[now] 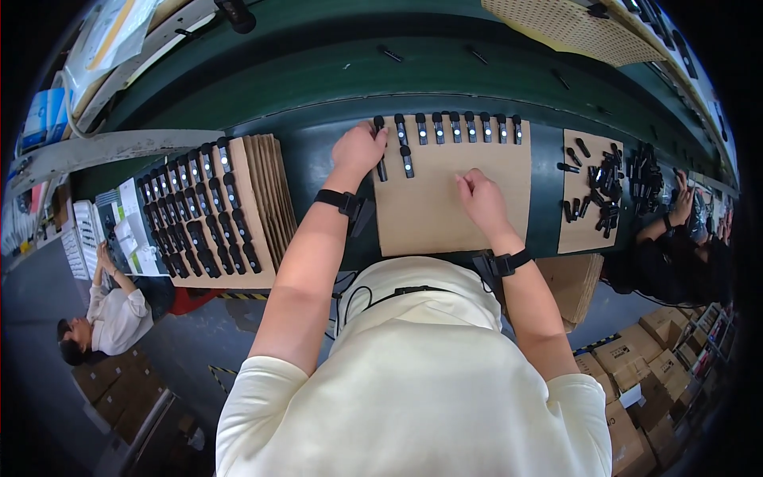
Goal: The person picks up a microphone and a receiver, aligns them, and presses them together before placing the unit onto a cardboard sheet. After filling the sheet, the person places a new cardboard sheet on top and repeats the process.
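Observation:
My left hand (pixel 358 150) is at the far left corner of a flat brown cardboard sheet (pixel 453 219), its fingers closed on a small black clip microphone (pixel 382 170). Along the sheet's far edge runs a row of like microphones (pixel 471 129), each with a rounded dark top and most with a white spot. One more microphone (pixel 408 164) lies below the row, just right of my left hand. Over the right half of the sheet hovers my right hand (pixel 482 199), fingers curled together; whatever they may hold is hidden.
To the left, stacked cardboard sheets (pixel 272 191) carry several rows of microphones (pixel 191 187). A smaller sheet (pixel 574 222) at right holds loose black pieces (pixel 608 187), with a dark heap (pixel 645 175) beyond. Co-workers sit at both sides. A green belt (pixel 334 67) runs behind.

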`<action>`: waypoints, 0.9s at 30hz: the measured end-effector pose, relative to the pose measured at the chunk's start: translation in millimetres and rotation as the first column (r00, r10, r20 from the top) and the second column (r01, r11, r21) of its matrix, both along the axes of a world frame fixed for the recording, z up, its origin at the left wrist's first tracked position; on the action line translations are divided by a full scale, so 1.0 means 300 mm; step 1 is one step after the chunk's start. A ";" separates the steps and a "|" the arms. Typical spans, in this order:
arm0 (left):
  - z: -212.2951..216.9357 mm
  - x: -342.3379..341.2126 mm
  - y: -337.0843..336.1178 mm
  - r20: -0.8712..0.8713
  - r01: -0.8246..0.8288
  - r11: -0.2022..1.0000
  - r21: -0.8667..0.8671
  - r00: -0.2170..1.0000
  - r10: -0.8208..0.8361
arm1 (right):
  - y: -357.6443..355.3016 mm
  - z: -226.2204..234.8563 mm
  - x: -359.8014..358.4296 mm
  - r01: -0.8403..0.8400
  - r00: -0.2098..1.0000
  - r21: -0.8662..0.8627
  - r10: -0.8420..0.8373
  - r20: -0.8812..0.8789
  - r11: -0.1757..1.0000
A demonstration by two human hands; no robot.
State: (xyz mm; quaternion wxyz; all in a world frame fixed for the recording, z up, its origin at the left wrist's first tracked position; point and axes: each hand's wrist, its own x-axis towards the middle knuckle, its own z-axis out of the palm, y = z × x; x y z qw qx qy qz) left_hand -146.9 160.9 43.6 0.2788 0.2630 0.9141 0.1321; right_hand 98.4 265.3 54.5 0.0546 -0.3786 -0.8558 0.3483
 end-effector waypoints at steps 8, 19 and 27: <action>0.031 0.059 -0.104 0.050 -0.036 0.999 0.000 0.998 0.036 | 0.006 0.001 0.022 0.008 0.999 0.012 -0.007 -0.037 1.000; 0.019 0.156 -0.145 0.059 0.082 0.996 0.032 0.995 -0.084 | -0.005 -0.004 0.037 -0.009 0.999 0.034 0.010 -0.051 0.999; 0.004 0.147 -0.112 0.039 0.085 0.996 0.028 0.996 -0.086 | 0.006 0.006 0.050 -0.010 0.999 0.034 0.012 -0.050 0.999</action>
